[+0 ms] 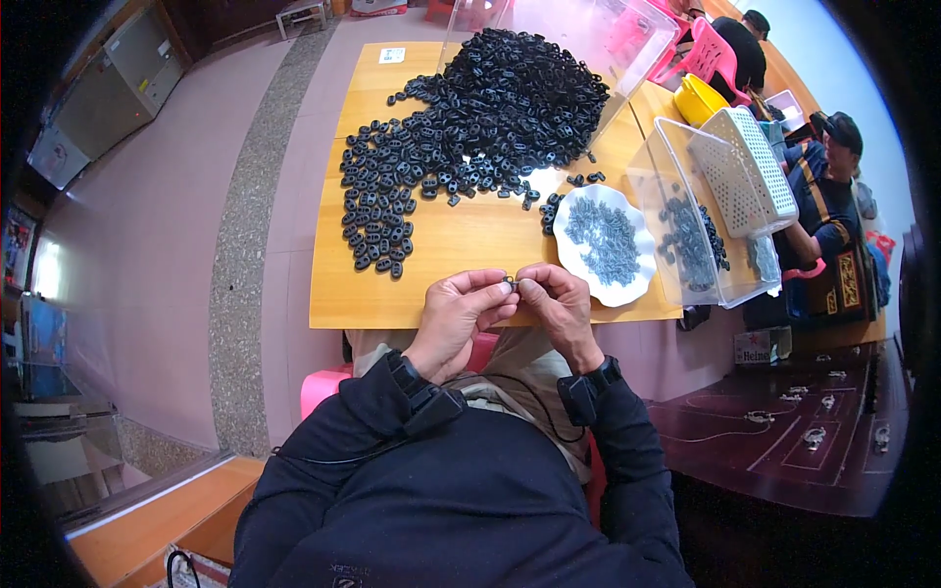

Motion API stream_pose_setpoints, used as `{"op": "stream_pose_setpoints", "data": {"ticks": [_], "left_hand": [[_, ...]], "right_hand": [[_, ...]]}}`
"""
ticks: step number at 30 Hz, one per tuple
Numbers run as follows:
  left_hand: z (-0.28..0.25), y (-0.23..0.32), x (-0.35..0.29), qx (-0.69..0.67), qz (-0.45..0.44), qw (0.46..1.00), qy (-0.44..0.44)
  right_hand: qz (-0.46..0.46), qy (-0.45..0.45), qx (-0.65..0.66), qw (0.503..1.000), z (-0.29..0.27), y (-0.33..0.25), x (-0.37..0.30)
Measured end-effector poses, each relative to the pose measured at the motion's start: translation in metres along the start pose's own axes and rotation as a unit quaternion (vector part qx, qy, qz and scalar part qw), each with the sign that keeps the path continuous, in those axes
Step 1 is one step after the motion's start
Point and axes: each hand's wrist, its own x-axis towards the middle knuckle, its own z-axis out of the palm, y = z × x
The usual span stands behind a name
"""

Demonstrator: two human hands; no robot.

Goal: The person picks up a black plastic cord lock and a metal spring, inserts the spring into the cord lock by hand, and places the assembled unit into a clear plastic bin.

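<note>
Close together at the table's near edge, my left hand (pixel 459 318) and my right hand (pixel 562 309) pinch a small black plastic piece (pixel 511 282) between thumbs and fingertips. Its details are mostly hidden by the fingers. Beyond them spreads a large heap of black oval pieces with two holes (pixel 510 108), thinning into a loose patch on the left. Just past my right hand sits a white plate with a wavy rim (pixel 639 279). On it lie many small, greyish, see-through pieces (pixel 600 240).
Right of the plate stands a clear plastic bin (pixel 720 284) with black pieces inside. A white perforated basket (pixel 750 167) leans over it, near a yellow basin (pixel 698 98). Another clear bin (pixel 627 59) lies behind the heap. A person (pixel 823 196) sits at the right.
</note>
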Motion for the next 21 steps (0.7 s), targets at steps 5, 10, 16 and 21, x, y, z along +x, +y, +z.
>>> {"op": "stream_pose_setpoints", "data": {"ticks": [5, 10, 16, 21], "left_hand": [[-0.0011, -0.0011, 0.0004, -0.007, 0.002, 1.0, -0.005], [-0.001, -0.0018, 0.0007, -0.002, 0.003, 1.0, -0.004], [-0.0005, -0.002, 0.0003, -0.001, 0.006, 1.0, 0.0], [-0.0008, -0.0027, 0.001, 0.004, 0.009, 1.0, 0.002]], "right_hand": [[-0.016, -0.004, 0.0, 1.0, 0.0004, 0.0013, 0.0008], [-0.018, 0.003, -0.012, 1.0, -0.0002, 0.0036, 0.0004], [-0.01, 0.016, -0.013, 1.0, 0.0005, 0.0048, 0.0003], [-0.007, 0.011, -0.013, 1.0, 0.0001, 0.0051, 0.0002]]}}
